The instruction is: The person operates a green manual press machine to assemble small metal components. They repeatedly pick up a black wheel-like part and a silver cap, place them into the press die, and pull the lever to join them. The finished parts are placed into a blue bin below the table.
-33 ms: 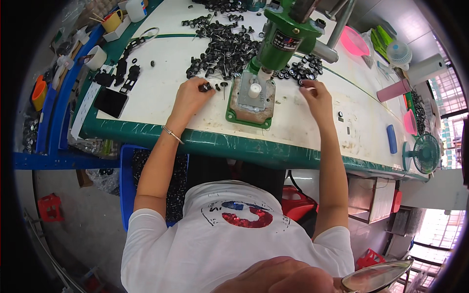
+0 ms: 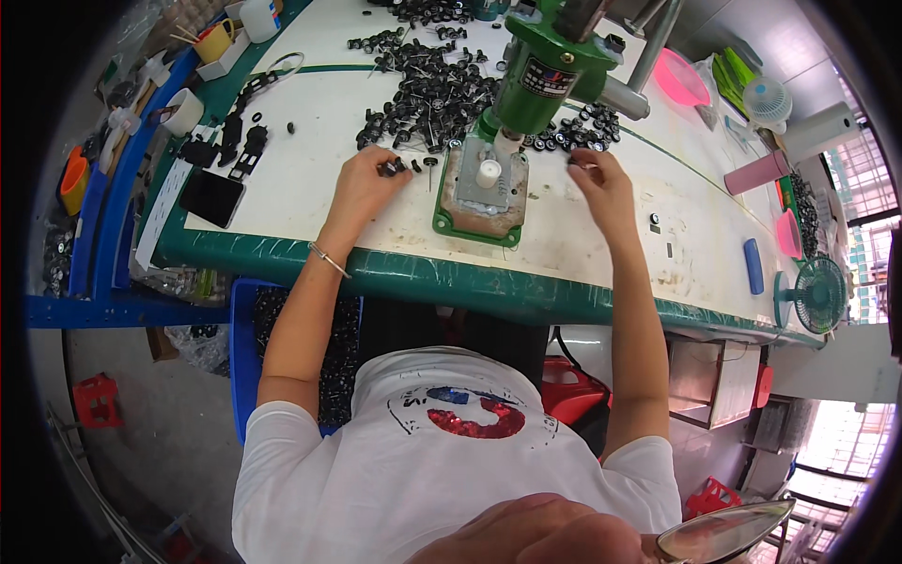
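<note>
My left hand (image 2: pixel 369 186) is closed around a small black wheel (image 2: pixel 388 169) at the near edge of a heap of black wheels (image 2: pixel 437 99), some of them on thin metal axles. Beside its fingertips a wheel on an axle (image 2: pixel 430 164) stands on the table. Between my hands is a green bench press (image 2: pixel 537 83), its base plate (image 2: pixel 481 218) carrying a grey block with a white round peg (image 2: pixel 489 173). To the right, my right hand (image 2: pixel 604 188) is pinched at a dark wheel-like piece, mostly hidden by the fingers, beside a smaller group of wheels (image 2: pixel 590 127).
A black phone (image 2: pixel 212 196) and black strips (image 2: pixel 252 148) lie at left. On the right are a blue cylinder (image 2: pixel 754 267), a pink cylinder (image 2: pixel 756 174), a green fan (image 2: pixel 819 296) and a pink basin (image 2: pixel 681 79). A blue bin (image 2: pixel 244 362) sits below the green table edge (image 2: pixel 423 282).
My right hand has shifted slightly left, its fingers drawn closer together beside the smaller group of wheels. The left hand stays nearly in place.
</note>
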The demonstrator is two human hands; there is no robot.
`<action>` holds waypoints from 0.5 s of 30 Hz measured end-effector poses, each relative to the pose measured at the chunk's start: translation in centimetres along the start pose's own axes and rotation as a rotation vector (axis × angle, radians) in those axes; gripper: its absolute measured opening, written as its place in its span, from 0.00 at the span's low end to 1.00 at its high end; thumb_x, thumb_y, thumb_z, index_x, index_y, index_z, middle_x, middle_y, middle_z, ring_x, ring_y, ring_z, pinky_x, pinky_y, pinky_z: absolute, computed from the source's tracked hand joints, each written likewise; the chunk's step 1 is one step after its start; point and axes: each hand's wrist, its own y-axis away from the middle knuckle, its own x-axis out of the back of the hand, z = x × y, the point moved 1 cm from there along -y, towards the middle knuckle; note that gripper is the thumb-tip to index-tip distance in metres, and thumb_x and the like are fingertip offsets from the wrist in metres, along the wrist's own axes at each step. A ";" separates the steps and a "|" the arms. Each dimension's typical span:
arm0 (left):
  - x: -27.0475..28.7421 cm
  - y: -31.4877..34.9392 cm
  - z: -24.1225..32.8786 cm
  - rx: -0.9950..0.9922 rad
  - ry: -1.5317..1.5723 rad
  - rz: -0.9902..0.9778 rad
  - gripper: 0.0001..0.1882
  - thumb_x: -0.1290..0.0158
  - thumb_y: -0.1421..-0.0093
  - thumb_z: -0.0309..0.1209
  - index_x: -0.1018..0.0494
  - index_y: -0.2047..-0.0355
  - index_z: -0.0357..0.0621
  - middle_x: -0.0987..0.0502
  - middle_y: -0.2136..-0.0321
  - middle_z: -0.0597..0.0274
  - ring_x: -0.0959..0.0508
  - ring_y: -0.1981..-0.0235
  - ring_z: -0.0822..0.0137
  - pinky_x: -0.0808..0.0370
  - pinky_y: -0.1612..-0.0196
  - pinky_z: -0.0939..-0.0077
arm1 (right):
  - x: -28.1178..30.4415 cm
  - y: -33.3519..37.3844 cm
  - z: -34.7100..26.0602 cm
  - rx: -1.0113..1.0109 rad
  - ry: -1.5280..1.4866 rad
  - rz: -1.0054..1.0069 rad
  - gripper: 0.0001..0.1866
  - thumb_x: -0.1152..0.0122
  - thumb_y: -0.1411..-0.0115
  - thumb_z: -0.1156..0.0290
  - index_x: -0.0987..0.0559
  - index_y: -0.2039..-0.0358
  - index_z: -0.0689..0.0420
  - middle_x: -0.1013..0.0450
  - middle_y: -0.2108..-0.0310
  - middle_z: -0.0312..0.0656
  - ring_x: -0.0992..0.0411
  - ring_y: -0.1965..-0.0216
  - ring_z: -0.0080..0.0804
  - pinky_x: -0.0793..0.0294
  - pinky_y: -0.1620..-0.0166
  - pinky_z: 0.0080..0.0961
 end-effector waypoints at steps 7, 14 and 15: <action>0.9 0.0 1.9 0.254 0.614 -0.143 0.07 0.37 0.46 0.29 0.21 0.68 0.42 0.24 0.79 0.71 0.31 0.81 0.85 0.40 0.80 0.88 | -5.2 1.1 -6.6 0.150 -0.166 -0.236 0.14 0.35 0.46 0.70 0.20 0.59 0.58 0.29 0.64 0.38 0.30 0.66 0.27 0.30 0.60 0.21; 4.3 1.5 2.0 -0.033 0.703 0.096 0.05 0.42 0.42 0.26 0.22 0.65 0.39 0.22 0.75 0.66 0.29 0.79 0.83 0.42 0.81 0.90 | -6.6 1.2 -5.9 0.110 -0.162 -0.253 0.14 0.35 0.46 0.70 0.19 0.59 0.58 0.32 0.65 0.35 0.32 0.67 0.23 0.31 0.63 0.19; 5.7 2.2 1.7 -0.081 0.647 0.154 0.06 0.44 0.40 0.26 0.22 0.64 0.38 0.21 0.74 0.66 0.26 0.74 0.81 0.40 0.79 0.89 | -6.9 1.3 -5.7 0.092 -0.221 -0.261 0.14 0.36 0.45 0.71 0.19 0.57 0.58 0.31 0.64 0.35 0.31 0.66 0.23 0.30 0.63 0.18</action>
